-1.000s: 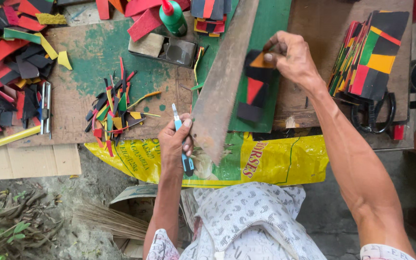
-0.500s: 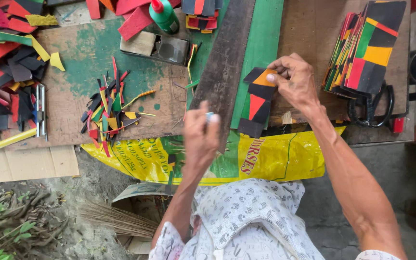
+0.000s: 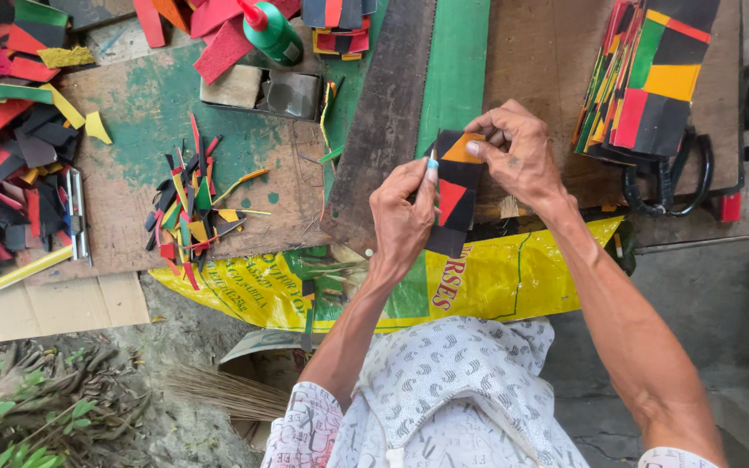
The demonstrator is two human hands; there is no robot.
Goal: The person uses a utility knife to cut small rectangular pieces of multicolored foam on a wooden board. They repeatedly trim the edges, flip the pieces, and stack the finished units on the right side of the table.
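Fingers of both hands, left hand (image 3: 402, 217) & right hand (image 3: 517, 152), are pinched on one black-red-orange strip (image 3: 451, 195), held above counter (image 3: 132, 121) near edge; one green glue bottle (image 3: 270, 33) far left.

the left hand (image 3: 402, 217) hides the patchwork strip's (image 3: 452, 195) left edge; the stacked strips (image 3: 652, 78) run off the top.

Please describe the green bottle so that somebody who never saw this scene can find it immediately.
Start at the worn wooden work board with patches of green paint on the left side of the view. Follow it to its far edge, just past the small open metal box. There lies the green plastic squeeze bottle with a red pointed nozzle, the only bottle there; the things around it are flat scraps of red foam.
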